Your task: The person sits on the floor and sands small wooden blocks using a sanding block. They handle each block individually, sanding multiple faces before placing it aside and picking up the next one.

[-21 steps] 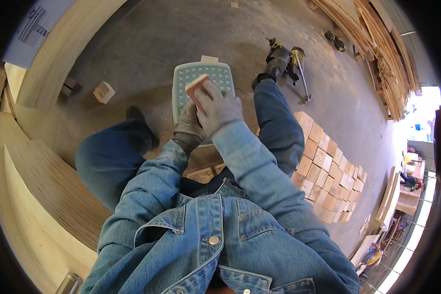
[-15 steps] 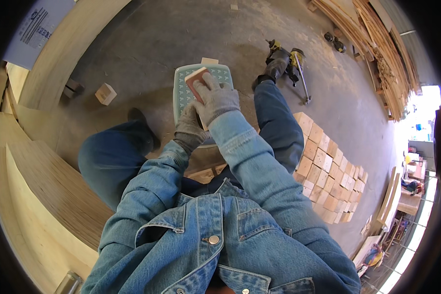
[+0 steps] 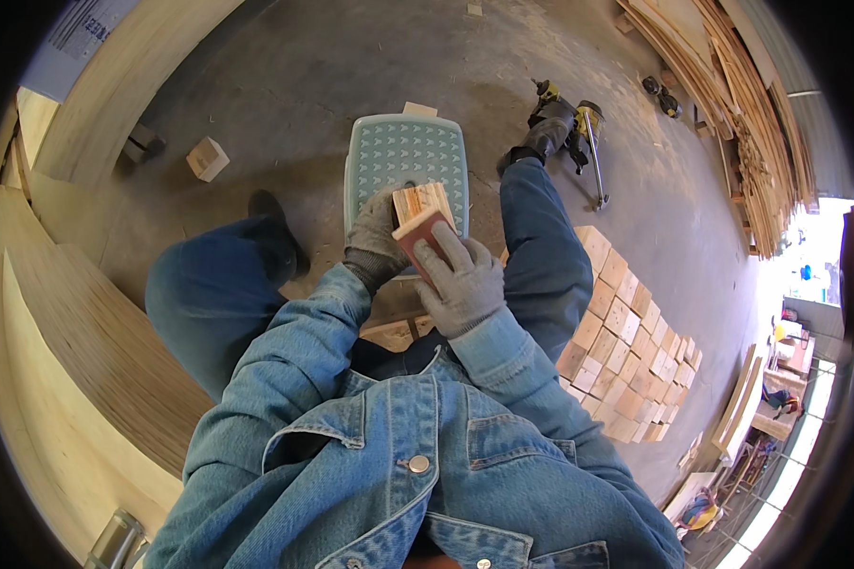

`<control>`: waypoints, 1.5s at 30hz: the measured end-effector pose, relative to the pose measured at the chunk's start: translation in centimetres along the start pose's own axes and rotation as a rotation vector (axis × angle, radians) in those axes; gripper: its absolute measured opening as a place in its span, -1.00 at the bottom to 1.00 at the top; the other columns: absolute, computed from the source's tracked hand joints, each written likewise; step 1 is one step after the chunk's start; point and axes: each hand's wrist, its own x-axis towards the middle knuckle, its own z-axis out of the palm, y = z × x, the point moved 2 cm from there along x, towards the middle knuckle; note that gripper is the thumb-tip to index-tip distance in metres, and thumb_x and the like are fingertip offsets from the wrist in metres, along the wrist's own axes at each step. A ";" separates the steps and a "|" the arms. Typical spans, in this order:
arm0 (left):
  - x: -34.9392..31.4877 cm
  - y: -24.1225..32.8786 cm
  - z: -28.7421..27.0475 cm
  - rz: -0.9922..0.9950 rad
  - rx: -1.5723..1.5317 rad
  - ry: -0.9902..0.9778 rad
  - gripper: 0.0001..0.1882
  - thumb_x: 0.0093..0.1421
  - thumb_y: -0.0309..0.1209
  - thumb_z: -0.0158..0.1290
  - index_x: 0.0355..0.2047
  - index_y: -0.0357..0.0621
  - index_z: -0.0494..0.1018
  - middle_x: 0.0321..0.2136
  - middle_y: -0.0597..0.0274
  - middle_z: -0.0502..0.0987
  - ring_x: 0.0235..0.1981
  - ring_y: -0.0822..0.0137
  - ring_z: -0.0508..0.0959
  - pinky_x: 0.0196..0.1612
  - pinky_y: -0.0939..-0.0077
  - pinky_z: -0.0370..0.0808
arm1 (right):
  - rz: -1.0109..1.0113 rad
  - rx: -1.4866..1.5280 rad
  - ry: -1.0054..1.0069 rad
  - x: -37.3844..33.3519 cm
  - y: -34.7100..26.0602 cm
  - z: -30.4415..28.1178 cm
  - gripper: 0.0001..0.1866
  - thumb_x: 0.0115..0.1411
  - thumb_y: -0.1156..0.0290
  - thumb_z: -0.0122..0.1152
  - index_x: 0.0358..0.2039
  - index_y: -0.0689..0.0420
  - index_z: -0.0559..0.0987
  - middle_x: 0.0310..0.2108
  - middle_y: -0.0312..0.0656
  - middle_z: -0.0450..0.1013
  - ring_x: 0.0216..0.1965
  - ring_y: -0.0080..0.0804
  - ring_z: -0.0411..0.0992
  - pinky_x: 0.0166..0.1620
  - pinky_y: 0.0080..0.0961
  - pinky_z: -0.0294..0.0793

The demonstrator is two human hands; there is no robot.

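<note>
A person in a denim jacket (image 3: 384, 474) sits with gray-gloved hands together, the left hand (image 3: 372, 232) gripping a wood block (image 3: 419, 198) while the right hand (image 3: 467, 287) holds a reddish-brown pad (image 3: 429, 248) at the block's near end. Just beyond is a pale green stool (image 3: 408, 142) with a raised pattern. Rows of cut blocks (image 3: 636, 346) stand to the right on the concrete floor (image 3: 351, 62); a single offcut (image 3: 207, 159) lies at left. Yellow-and-black tools (image 3: 586, 123) sit beside the right foot, and long wood strips (image 3: 767, 133) are heaped far right.
</note>
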 end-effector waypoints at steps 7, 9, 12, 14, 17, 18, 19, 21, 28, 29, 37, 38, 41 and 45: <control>-0.1 -1.5 0.2 0.024 -0.035 0.073 0.00 -0.11 -0.16 0.54 0.30 -0.05 0.26 0.16 0.03 0.45 0.20 0.02 0.47 0.30 0.13 0.42 | 0.175 -0.003 -0.052 11.1 1.1 0.4 -0.37 0.12 0.10 0.39 0.25 -0.18 0.56 0.37 -0.33 0.32 0.19 0.05 0.42 0.18 0.07 0.43; 0.5 -1.4 0.6 -0.020 -0.205 0.048 0.01 -0.13 -0.13 0.55 0.28 -0.05 0.28 0.13 0.00 0.47 0.20 -0.03 0.46 0.31 0.10 0.41 | 0.197 -0.078 0.012 12.8 2.4 1.2 -0.37 0.13 0.08 0.38 0.25 -0.18 0.55 0.36 -0.34 0.32 0.16 0.07 0.44 0.17 0.06 0.44; 0.0 -0.3 1.4 -0.098 -0.629 -0.026 -0.02 -0.11 -0.16 0.55 0.28 -0.03 0.28 0.16 0.05 0.48 0.23 0.00 0.47 0.33 0.13 0.42 | 0.204 -0.048 -0.028 12.6 2.1 0.2 -0.33 0.11 0.09 0.38 0.28 -0.19 0.52 0.39 -0.29 0.31 0.12 0.10 0.47 0.16 0.06 0.47; 0.3 0.3 0.8 -0.128 -0.890 -0.057 -0.03 -0.09 -0.18 0.55 0.28 -0.02 0.28 0.18 0.07 0.48 0.25 0.02 0.47 0.34 0.14 0.43 | 0.124 -0.014 0.003 10.3 2.3 -0.7 -0.31 0.09 0.09 0.40 0.28 -0.17 0.53 0.40 -0.22 0.30 0.11 0.15 0.46 0.15 0.04 0.49; -0.4 -0.6 -0.7 0.246 -0.087 0.190 -0.14 0.05 -0.22 0.50 0.29 -0.04 0.30 0.21 0.08 0.46 0.22 0.11 0.51 0.24 0.12 0.54 | 0.007 0.054 0.164 6.1 3.2 0.3 -0.36 0.08 0.12 0.40 0.22 -0.12 0.61 0.39 -0.15 0.34 0.12 0.13 0.47 0.16 0.01 0.50; -0.2 0.7 -0.4 0.190 -0.285 0.186 -0.10 0.02 -0.15 0.51 0.30 -0.08 0.31 0.19 0.07 0.48 0.21 0.12 0.52 0.26 0.15 0.51 | -0.004 0.110 0.239 4.3 3.9 1.1 -0.35 0.03 0.13 0.43 0.20 -0.13 0.62 0.38 -0.13 0.35 0.14 0.14 0.45 0.17 0.01 0.49; -0.8 0.5 -0.5 0.142 -0.189 0.157 -0.06 0.00 -0.14 0.53 0.31 -0.10 0.31 0.19 0.05 0.48 0.20 0.10 0.52 0.28 0.17 0.49 | 0.070 -0.023 0.173 2.8 2.3 0.1 -0.31 -0.04 0.16 0.47 0.20 -0.12 0.62 0.37 -0.14 0.36 0.15 0.13 0.43 0.16 0.06 0.46; -0.3 0.7 -0.9 0.099 -0.045 0.102 -0.01 -0.04 -0.15 0.54 0.33 -0.12 0.30 0.18 0.03 0.48 0.19 0.07 0.52 0.31 0.20 0.46 | 0.109 0.015 0.133 0.3 2.4 -0.2 -0.28 -0.13 0.19 0.52 0.16 -0.09 0.64 0.35 -0.15 0.38 0.16 0.10 0.41 0.15 0.09 0.41; -0.3 1.8 -0.9 0.071 -0.006 0.113 -0.02 -0.10 -0.17 0.55 0.30 -0.13 0.33 0.09 -0.01 0.52 0.11 -0.04 0.54 0.24 0.15 0.47 | 0.130 0.043 0.125 1.2 3.9 0.1 -0.30 -0.09 0.18 0.55 0.16 -0.07 0.66 0.34 -0.12 0.39 0.17 0.09 0.42 0.16 0.09 0.42; -0.1 1.8 -1.0 0.036 0.051 0.078 -0.01 -0.11 -0.17 0.55 0.30 -0.13 0.33 0.09 -0.01 0.52 0.11 -0.04 0.53 0.24 0.15 0.47 | 0.148 0.058 0.127 2.1 4.1 0.1 -0.30 -0.08 0.18 0.56 0.16 -0.06 0.66 0.34 -0.11 0.39 0.18 0.10 0.42 0.18 0.07 0.42; -0.6 1.5 -0.8 0.089 0.005 0.138 0.04 -0.16 -0.13 0.58 0.29 -0.12 0.30 0.13 -0.07 0.46 0.15 -0.06 0.51 0.26 0.13 0.46 | 0.228 0.622 0.222 8.2 9.2 4.0 -0.25 0.04 0.33 0.59 0.28 0.06 0.56 0.36 -0.06 0.39 0.28 0.00 0.44 0.30 -0.18 0.47; -0.3 1.3 -0.8 0.066 0.018 0.088 0.08 -0.16 -0.11 0.57 0.32 -0.14 0.26 0.14 -0.08 0.45 0.16 -0.08 0.49 0.28 0.12 0.44 | 0.218 0.783 0.262 7.9 10.4 5.3 -0.25 0.04 0.38 0.59 0.28 0.10 0.55 0.36 -0.03 0.38 0.29 -0.02 0.44 0.31 -0.22 0.47; -0.6 1.4 -1.5 -0.025 0.025 -0.013 0.17 -0.16 -0.07 0.57 0.38 -0.20 0.19 0.16 -0.12 0.42 0.20 -0.10 0.46 0.34 0.10 0.38 | 0.420 1.242 0.130 5.8 11.2 7.2 -0.25 0.13 0.56 0.52 0.36 0.20 0.46 0.24 -0.07 0.50 0.20 -0.30 0.51 0.26 -0.41 0.51; -1.2 2.8 -2.4 -0.112 -0.151 -0.021 0.20 -0.17 -0.04 0.58 0.37 -0.27 0.18 0.19 -0.14 0.43 0.24 -0.05 0.45 0.36 0.15 0.36 | 0.615 1.471 -0.006 3.9 11.9 7.6 -0.26 0.21 0.59 0.45 0.40 0.27 0.39 0.17 -0.12 0.55 0.09 -0.43 0.54 0.15 -0.49 0.56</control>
